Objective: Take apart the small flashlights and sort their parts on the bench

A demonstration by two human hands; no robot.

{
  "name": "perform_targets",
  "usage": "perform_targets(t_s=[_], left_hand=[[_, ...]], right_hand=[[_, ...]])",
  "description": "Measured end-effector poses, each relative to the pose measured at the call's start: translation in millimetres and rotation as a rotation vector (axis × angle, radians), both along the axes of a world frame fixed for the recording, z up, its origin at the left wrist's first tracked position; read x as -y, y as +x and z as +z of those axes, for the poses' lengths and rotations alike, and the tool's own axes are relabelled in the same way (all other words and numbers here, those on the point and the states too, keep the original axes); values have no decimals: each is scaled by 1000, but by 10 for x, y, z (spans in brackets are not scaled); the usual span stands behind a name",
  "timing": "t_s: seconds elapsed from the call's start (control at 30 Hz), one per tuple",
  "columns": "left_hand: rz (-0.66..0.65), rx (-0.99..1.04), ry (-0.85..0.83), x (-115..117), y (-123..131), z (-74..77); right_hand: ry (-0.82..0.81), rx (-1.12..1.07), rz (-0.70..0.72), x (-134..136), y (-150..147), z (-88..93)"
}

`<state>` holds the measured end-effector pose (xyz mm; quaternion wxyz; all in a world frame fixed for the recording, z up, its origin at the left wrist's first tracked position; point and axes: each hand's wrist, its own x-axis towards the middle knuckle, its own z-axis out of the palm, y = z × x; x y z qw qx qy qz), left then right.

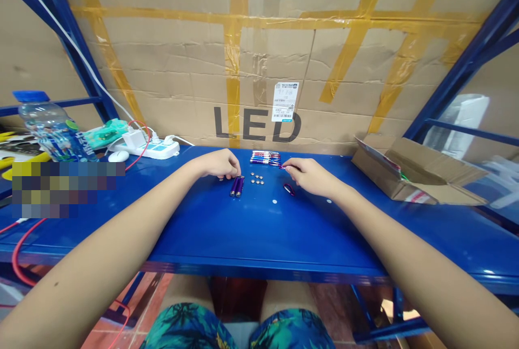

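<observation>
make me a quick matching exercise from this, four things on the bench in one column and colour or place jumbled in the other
Column one
1. pair of cylinders
2. group of small discs
3. cardboard box
4. bottle

Column two
A. brown and open, to the right of the right hand
B. topped with a blue cap
C. purple, side by side close to the left hand
D. silvery, between the two hands

Pairs: 1-C, 2-D, 3-A, 4-B
</observation>
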<state>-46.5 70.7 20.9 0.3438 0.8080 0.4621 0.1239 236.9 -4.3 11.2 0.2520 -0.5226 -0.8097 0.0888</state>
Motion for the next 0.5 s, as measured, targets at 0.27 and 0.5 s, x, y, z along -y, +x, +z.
perform_targets(t_s=[0.27, 0.5], left_hand=[[29, -19, 7, 46, 27, 38], [-20, -16, 53, 70, 58, 35]], right_hand=[[-26, 2, -5, -5, -8, 7], [-32, 7, 0, 11, -9, 16]])
